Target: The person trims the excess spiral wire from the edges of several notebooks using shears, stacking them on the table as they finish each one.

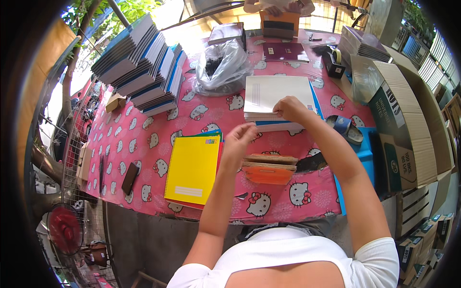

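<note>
A stack of white-covered paper blocks with blue sheets [273, 89] lies ahead of me on the table. My right hand [292, 109] is closed at the near edge of its top, fingertips against the pages. Whatever it pinches is hidden. My left hand [241, 138] hovers by the stack's near left corner, its fingers curled together; what they hold, if anything, is too small to make out. Just right of that wrist stands a slotted wooden block with an orange front [268, 169]. Yellow spiral notebooks [192, 165] are piled left of my left forearm.
Tall stacks of spiral notebooks [144, 67] rise at the far left. A clear plastic bag of black coils [221, 69] sits beyond. A phone [130, 178] lies left, a cardboard box [408, 125] stands right, near a tape dispenser [333, 65]. Another person's hands [283, 8] hold an orange block opposite.
</note>
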Tool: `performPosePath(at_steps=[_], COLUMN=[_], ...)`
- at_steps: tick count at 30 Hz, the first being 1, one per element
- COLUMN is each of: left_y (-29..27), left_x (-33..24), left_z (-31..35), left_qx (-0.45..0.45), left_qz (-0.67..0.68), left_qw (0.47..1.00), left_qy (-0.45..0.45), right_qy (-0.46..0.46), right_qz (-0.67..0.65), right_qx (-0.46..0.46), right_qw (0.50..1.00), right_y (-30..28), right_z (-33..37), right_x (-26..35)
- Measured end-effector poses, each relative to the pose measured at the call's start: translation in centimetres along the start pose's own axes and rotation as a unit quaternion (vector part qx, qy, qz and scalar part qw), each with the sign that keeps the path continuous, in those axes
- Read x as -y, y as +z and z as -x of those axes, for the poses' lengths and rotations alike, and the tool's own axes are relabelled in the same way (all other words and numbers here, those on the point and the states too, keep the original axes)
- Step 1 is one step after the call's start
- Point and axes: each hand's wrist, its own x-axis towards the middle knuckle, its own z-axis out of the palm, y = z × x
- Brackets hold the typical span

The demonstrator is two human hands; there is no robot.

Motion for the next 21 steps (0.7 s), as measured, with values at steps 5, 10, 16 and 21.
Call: performPosePath(at_steps=[5,10,16,21], left_y=[-2.7,-2.5,-2.9,-2.2], left_x=[3.9,4.7,4.8,4.0], left_z=[-8.4,-10.5,-11.3,-11.2], left_qx=[-0.111,-0.059,-0.057,-0.068], left_qz=[0.011,-0.075,-0.126,-0.125], left_qw=[0.993,0.995,0.990,0.989], left_qy=[0.030,0.020,-0.001,-0.047], right_qy=[0.011,0.058,0.051,0.072], right_qz=[-0.009,-0.050,-0.030,-0.063], right_qx=[-0.001,0.008,-0.017,-0.022], right_qw=[1.000,0.997,0.998,0.995], right_y=[0.1,0.0,0.5,0.3], right_z=[-0.3,0.1,0.1,0.3], right_x=[-0.4,-0.9,-0.7,-0.7])
